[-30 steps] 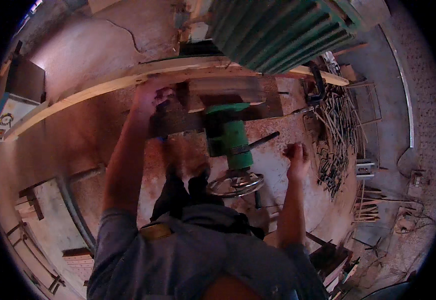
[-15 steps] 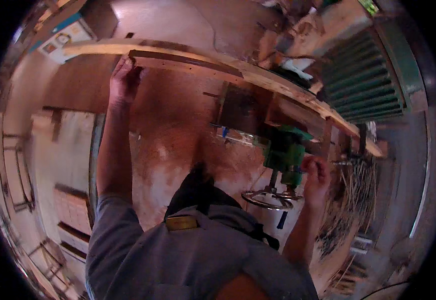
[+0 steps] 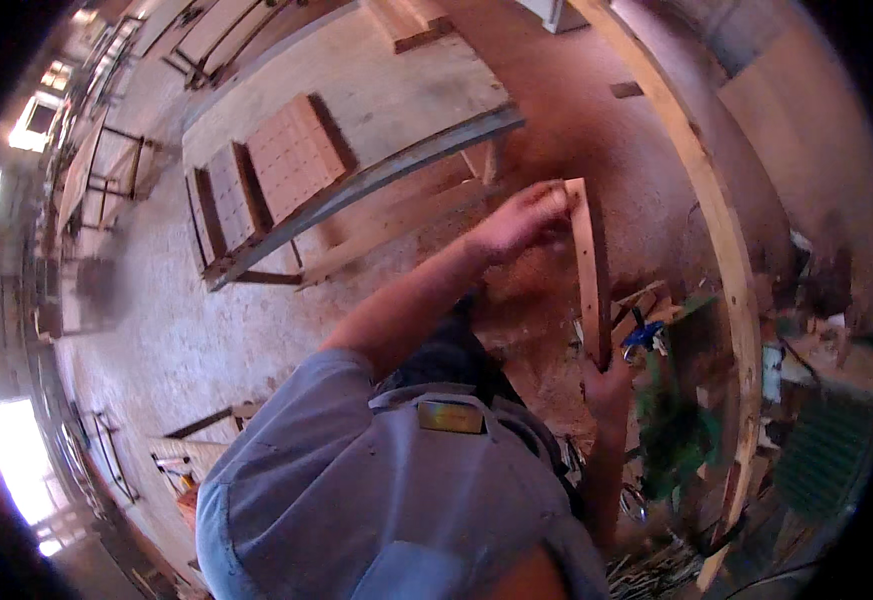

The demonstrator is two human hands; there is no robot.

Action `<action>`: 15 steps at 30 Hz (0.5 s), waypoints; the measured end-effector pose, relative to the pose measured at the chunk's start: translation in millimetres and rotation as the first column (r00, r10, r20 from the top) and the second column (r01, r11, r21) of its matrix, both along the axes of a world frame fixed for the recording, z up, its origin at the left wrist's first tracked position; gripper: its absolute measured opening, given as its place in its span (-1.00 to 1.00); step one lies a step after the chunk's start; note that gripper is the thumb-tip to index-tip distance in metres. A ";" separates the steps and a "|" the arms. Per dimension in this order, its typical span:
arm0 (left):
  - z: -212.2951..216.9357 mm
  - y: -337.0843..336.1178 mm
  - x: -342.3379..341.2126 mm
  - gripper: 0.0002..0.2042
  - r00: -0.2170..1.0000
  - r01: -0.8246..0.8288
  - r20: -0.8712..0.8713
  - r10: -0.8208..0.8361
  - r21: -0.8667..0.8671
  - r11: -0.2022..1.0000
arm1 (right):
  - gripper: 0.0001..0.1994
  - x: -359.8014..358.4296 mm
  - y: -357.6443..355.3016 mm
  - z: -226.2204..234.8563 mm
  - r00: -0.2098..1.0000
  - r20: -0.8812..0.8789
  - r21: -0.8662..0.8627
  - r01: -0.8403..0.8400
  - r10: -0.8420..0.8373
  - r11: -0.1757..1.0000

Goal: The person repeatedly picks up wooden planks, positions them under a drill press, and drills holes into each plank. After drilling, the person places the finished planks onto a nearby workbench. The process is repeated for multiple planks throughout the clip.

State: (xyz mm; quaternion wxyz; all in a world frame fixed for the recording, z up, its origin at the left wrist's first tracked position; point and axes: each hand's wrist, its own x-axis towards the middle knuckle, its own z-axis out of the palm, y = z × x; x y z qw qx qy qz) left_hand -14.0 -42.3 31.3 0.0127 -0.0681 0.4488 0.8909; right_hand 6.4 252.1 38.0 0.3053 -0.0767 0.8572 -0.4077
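A reddish-brown wooden strip [image 3: 587,265] with a row of small holes is held in front of me, its length running away from me. My right hand [image 3: 608,385] is wrapped round its near end. At the far end, my left hand [image 3: 528,222] pinches the tip of the strip; motion smears this hand slightly. To the right of the strip runs a long pale timber rail [image 3: 708,190]. Between the rail and my right forearm stands the dark green machine [image 3: 671,440], partly in shadow.
On the left is a worktable [image 3: 406,100] with a pale top. Drilled wooden strips [image 3: 296,150] lie side by side on its near part, and more timber pieces [image 3: 406,22] lie farther back. Offcuts [image 3: 646,305] and a ribbed green panel [image 3: 831,455] are on the right.
My view has swung left toward the worktable. The strip has come away from the pale rail. My right hand has left the machine's side and now grips the strip's near end.
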 end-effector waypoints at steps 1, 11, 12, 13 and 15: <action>-6.7 -1.0 16.0 -0.34 1.000 0.010 0.003 -0.009 -0.181 0.983 | -0.52 2.1 -15.9 1.5 0.999 -0.053 -0.031 0.001 -0.003 1.000; -57.8 -108.0 39.1 -0.76 0.812 -0.533 0.212 0.543 -0.106 0.839 | -0.38 -17.9 -198.3 -25.2 0.869 -0.378 -0.125 -0.388 0.318 0.913; -51.5 -145.0 45.6 -0.80 0.731 -0.571 0.269 0.628 -0.263 0.778 | -0.35 -23.5 -209.5 -31.0 0.938 -0.241 -0.193 -0.299 0.250 0.935; -45.6 -186.8 54.6 -0.83 0.638 -0.578 0.308 0.706 -0.414 0.703 | -0.31 -30.2 -219.6 -39.1 0.979 -0.095 -0.241 -0.197 0.179 0.950; -83.0 -270.3 91.9 -0.74 0.455 -0.561 0.305 0.837 -0.631 0.535 | -0.35 -44.2 -225.7 -55.4 0.988 -0.052 -0.256 -0.155 0.147 0.954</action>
